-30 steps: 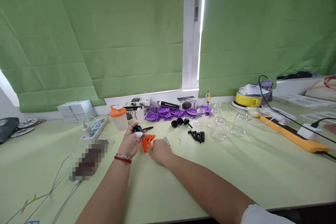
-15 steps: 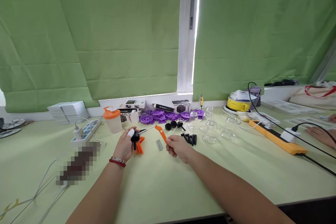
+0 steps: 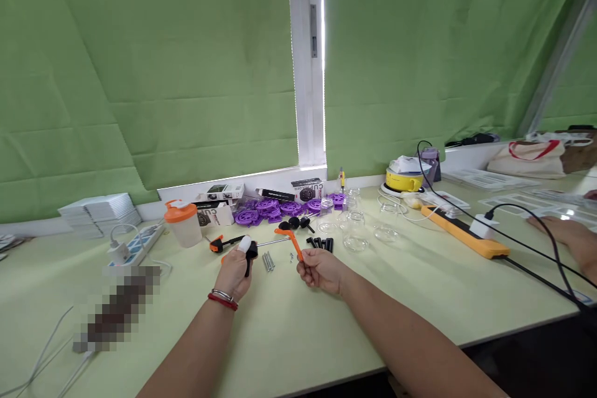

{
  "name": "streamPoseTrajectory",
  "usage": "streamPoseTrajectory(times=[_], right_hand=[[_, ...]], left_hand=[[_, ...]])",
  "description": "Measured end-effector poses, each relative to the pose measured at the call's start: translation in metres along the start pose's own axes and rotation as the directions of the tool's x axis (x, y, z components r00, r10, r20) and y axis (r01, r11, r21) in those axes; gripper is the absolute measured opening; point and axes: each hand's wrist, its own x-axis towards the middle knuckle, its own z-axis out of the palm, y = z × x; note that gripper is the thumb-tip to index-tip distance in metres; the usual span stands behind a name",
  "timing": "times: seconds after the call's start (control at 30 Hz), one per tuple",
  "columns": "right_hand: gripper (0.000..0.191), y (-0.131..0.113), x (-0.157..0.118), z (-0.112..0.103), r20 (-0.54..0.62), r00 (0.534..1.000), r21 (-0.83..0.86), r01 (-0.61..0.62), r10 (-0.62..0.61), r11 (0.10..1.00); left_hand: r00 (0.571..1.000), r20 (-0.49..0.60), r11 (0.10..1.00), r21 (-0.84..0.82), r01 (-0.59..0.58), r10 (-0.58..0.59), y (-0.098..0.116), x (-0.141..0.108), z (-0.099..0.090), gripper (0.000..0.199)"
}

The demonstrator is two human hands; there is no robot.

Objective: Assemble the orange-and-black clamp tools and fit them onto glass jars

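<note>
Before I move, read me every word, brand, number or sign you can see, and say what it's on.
"CU", the rest unclear, with what looks like "HOLDER" beneath: right-hand box.
"CU", the rest unclear: left-hand box.
White lettering on the black box between them: too small to read.
I can't read any numbers.

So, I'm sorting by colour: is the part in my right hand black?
No, the right hand grips an orange plastic piece.
</note>
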Motion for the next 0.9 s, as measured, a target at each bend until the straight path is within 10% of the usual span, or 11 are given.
streamPoseTrajectory(times=[0.37,0.67,0.9], right_hand=[[0.023,0.003,-0.004,0.008,0.036,0.999,-0.034,-0.029,0.03,0.999],[0.031,0.012,-0.01,0.01,0.239,0.971,-0.122,0.005,0.025,0.993],[0.037,0.012,-0.009,0.001,0.294,0.955,-0.158,0.016,0.032,0.987]], left_hand=[[0.991,0.015,0.982,-0.132,0.132,-0.131,0.007,-0.018,0.001,0.009],[0.898,0.44,0.996,-0.063,0.058,-0.025,0.003,-0.043,0.013,0.037],[0.845,0.532,0.998,0.062,0.026,-0.055,0.004,-0.037,-0.002,0.044]])
